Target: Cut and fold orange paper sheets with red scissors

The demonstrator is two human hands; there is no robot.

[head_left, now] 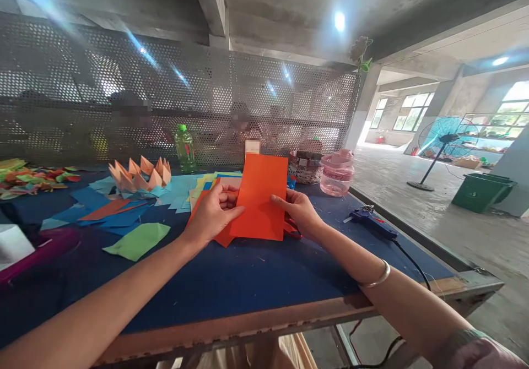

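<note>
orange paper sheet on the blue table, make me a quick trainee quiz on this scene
1. True or false: the left hand and the right hand both touch the orange paper sheet.
2. Multiple choice: what lies on the blue-topped table to the right of the right hand?
a) a blue hot glue gun
b) a hammer
c) a ruler
3. Fill in the blank: the silver-coloured bangle is on the ____ wrist.

Key: 1 true; 2 a; 3 right
</note>
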